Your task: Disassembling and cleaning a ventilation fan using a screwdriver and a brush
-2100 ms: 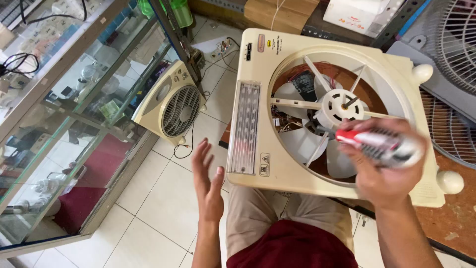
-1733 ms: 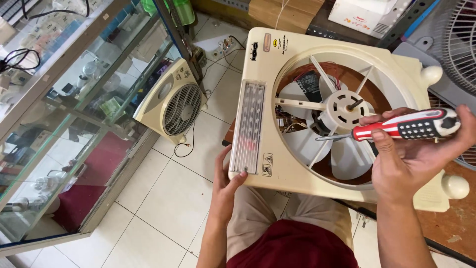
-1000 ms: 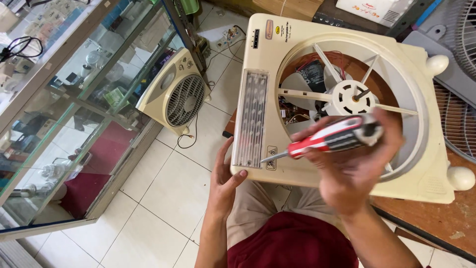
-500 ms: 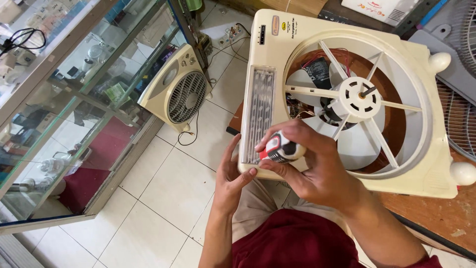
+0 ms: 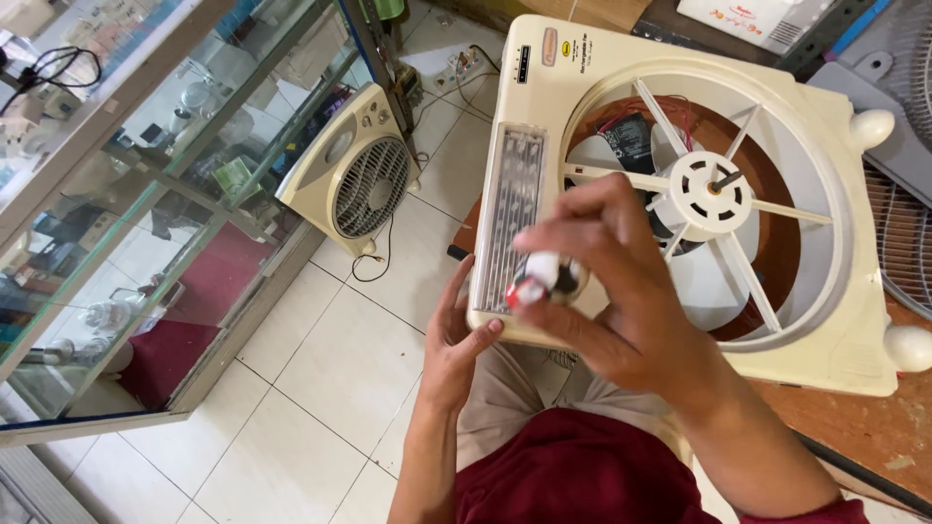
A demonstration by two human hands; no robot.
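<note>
Two hands on a cream plastic box fan, lying flat on the desk.
Right hand clamps its grip around a red-and-white screwdriver handle over the ribbed panel; left hand, fingers spread, braces the fan's near corner.

Two cream box fans, one screwdriver, two hands, one glass cabinet.

The right hand is gripping a screwdriver over the fan, while the left hand is steadying its edge.
</note>
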